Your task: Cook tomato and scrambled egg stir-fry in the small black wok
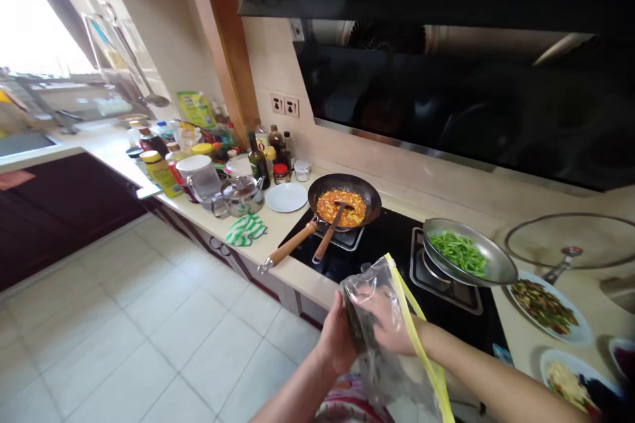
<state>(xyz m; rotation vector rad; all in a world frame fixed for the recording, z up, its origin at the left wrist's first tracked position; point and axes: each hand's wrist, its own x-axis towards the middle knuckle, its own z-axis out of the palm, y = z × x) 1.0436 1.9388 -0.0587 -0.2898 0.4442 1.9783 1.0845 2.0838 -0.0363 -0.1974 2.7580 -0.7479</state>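
Note:
A clear zip bag [381, 370] with a yellow zip edge hangs tilted in front of the stove. My left hand [338, 337] grips its closed end from outside, thumb up, around something dark inside. Through the plastic shows my right hand [384, 317], reaching in by the open zip side with bent fingers near the dark contents. What those fingers hold is blurred by the plastic. Beyond the bag, a wok [344, 188] holds a red and yellow egg-like mixture, with a wooden-handled spatula [330, 234] resting in it. A steel pan [496, 261] of green vegetable pieces sits on the right burner.
A white plate [286, 198], a kettle [243, 195] and a striped cloth [247, 230] lie left of the wok, near several bottles and jars. The wok handle [290, 244] juts past the counter edge. Right stand a glass lid [570, 241] and a dish of cooked food [580, 330].

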